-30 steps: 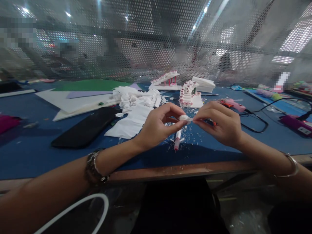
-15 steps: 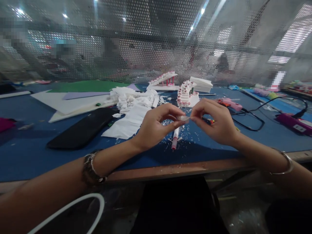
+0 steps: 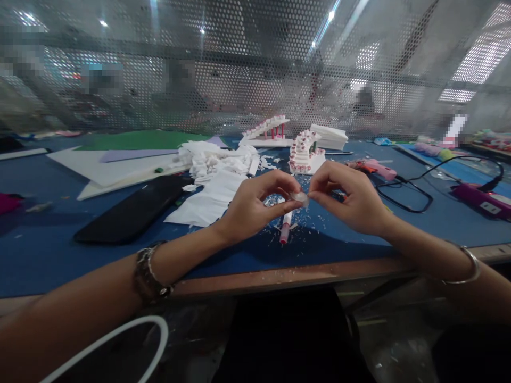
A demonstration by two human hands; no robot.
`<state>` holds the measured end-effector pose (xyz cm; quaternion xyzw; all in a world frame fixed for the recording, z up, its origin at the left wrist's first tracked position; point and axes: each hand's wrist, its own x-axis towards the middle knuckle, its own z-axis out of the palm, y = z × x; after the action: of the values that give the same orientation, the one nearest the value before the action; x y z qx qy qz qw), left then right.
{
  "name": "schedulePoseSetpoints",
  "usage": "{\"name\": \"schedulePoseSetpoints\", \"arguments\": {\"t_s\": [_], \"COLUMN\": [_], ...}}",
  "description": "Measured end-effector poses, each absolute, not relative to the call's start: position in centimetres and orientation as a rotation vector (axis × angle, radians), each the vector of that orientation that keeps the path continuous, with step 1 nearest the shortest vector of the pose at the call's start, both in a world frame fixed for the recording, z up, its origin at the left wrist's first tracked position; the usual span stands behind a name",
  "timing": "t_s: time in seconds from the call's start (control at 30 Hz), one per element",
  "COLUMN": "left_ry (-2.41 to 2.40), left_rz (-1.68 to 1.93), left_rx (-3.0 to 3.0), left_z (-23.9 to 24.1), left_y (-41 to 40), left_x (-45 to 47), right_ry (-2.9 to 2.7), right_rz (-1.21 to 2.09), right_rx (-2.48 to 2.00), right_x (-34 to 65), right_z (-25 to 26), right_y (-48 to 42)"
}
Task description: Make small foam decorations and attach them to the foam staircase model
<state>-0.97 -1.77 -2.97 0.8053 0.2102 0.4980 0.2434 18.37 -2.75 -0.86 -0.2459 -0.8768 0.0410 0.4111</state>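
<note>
My left hand point(image 3: 255, 205) and my right hand point(image 3: 351, 199) meet above the blue table point(image 3: 59, 255), both pinching one small white piece point(image 3: 300, 197) between thumb and fingers. Directly below it a pink marker point(image 3: 285, 229) lies among white shavings. Behind my hands stands a white curved foam model with red dots point(image 3: 303, 154), and farther back a white stair-like model on red posts point(image 3: 266, 132).
A black flat case point(image 3: 131, 210) lies left, beside a pile of white scraps point(image 3: 217, 170) and white, purple and green sheets point(image 3: 120, 159). A pink glue gun point(image 3: 377, 169) with black cord lies right, a purple device point(image 3: 483, 201) far right. Perforated screen behind.
Both hands rose slightly and drew closer together; the white piece looks rounder and more compact between the fingertips.
</note>
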Motion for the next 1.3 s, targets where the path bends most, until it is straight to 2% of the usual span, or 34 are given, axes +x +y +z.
{"name": "schedulePoseSetpoints", "arguments": {"t_s": [0.43,0.73,0.9,1.17,1.3], "left_ry": [0.503,0.540,0.603,0.568,0.618], "left_rz": [1.127,1.273,1.392,1.454,1.522], "left_rx": [2.187,2.072,2.097,2.174,2.159], "left_z": [-3.0,-3.0,-3.0,-3.0,-2.9], "left_y": [-1.8,-1.5,-1.7,-2.0,-1.9], "left_x": [-1.1,-1.1,-1.2,-0.9,-1.0], "right_ry": [-2.238,-2.032,-2.107,-2.119,-2.061], "right_rz": [0.319,0.016,-0.172,-0.132,0.008], "right_rx": [-0.600,-0.607,-0.485,-0.509,-0.549], "right_x": [18.7,19.1,18.7,18.3,18.6], "right_z": [-0.9,-0.9,-1.1,-1.5,-1.5], "right_y": [-2.2,-2.2,-2.8,-3.0,-2.8]}}
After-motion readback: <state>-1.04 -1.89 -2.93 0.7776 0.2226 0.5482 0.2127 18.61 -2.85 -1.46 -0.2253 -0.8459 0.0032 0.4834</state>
